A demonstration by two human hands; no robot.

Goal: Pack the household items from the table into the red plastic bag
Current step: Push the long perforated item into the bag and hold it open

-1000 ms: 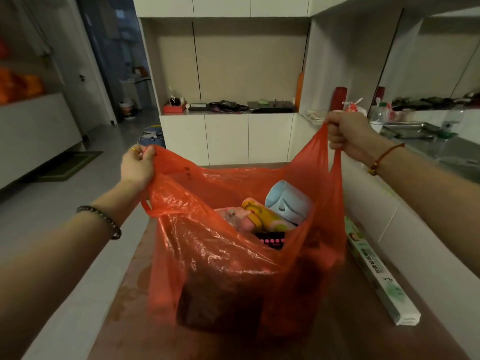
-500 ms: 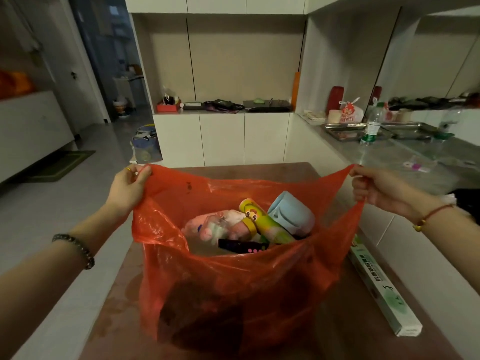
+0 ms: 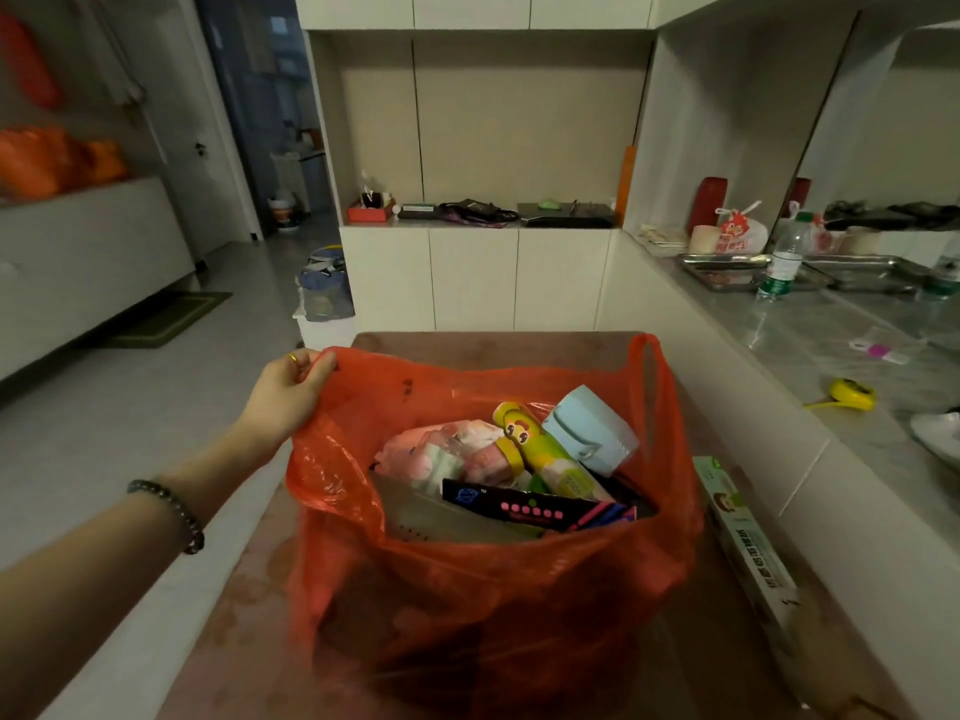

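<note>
Risk: left hand (image 3: 288, 394) pinches red plastic bag (image 3: 493, 589) handle; right hand unseen; unsupported right side may sag, spilling items.

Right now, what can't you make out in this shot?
- Right hand: out of the head view.
- Bottom of the red bag: only dark shapes show through the plastic.
- Long box on the table: print too small to read.
- Left hand: fingertips hidden behind the bag's rim.

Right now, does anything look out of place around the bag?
Yes: a long green-and-white box lies on the table right of the red bag, unpacked. Only the left hand holds a handle.
</note>
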